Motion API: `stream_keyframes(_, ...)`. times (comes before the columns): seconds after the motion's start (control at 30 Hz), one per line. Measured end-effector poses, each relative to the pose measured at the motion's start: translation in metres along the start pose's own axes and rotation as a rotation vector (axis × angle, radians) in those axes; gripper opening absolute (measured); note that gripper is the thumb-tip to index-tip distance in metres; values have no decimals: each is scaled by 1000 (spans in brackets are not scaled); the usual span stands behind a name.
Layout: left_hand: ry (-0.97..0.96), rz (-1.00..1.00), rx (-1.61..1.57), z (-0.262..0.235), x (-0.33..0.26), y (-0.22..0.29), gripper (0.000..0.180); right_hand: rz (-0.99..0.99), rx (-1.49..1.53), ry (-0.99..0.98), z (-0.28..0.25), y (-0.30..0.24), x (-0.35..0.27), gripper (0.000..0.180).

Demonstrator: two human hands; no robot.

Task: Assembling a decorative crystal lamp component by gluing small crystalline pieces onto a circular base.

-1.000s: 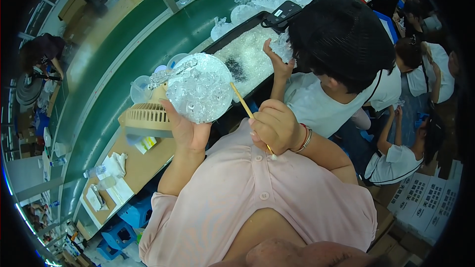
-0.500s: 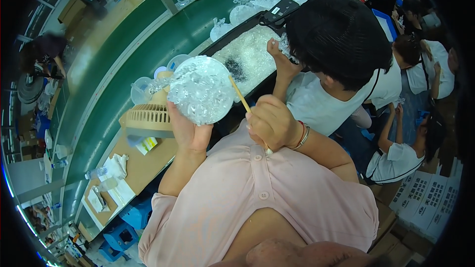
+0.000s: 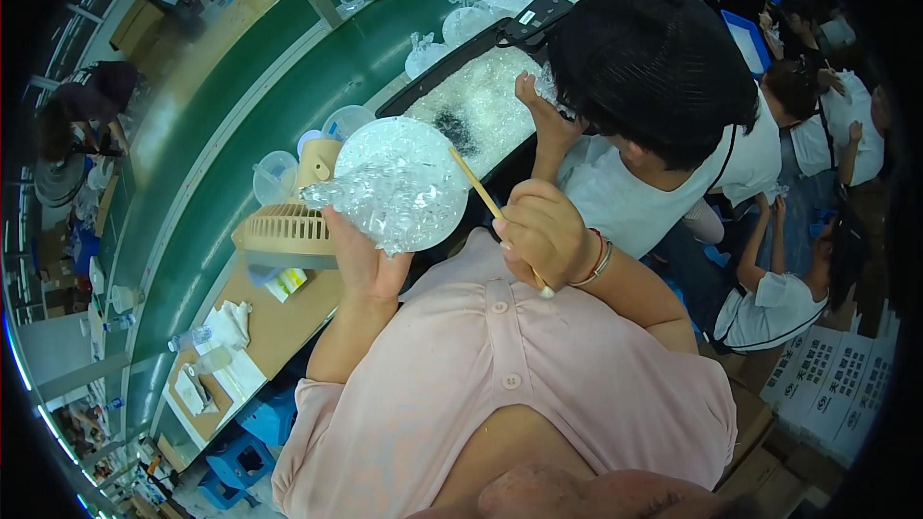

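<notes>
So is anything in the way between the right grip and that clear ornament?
No obstacle shows: only the thin yellow stick in the right grip extends toward the clear ornament, which the left grip holds.

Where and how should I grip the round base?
Probably best to take the round base by its barer upper rim, coming from the far side and pinching across the edge. The left hand holds its near side, clear pieces crowd its middle and lower left, and the stick has its upper tip near the right edge.
</notes>
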State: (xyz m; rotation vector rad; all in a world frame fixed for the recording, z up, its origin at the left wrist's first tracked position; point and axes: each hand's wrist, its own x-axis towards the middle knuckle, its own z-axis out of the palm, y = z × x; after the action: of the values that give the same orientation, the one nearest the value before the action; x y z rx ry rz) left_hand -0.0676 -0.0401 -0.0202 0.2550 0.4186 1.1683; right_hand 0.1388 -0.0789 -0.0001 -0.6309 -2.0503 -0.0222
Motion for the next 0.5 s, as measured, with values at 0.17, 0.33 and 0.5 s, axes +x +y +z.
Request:
stream_keyframes(0.17,38,-51,-16,0,-5,-6,58,-3,-29,70,1,6,1,9)
stream_keyframes(0.33,76,-61,-12,-4,-3,-6,58,-10,-6,85,1,11,-3,10)
stream_keyframes(0.5,58,-84,-10,-3,-1,-4,59,35,34,64,-4,7,-6,10)
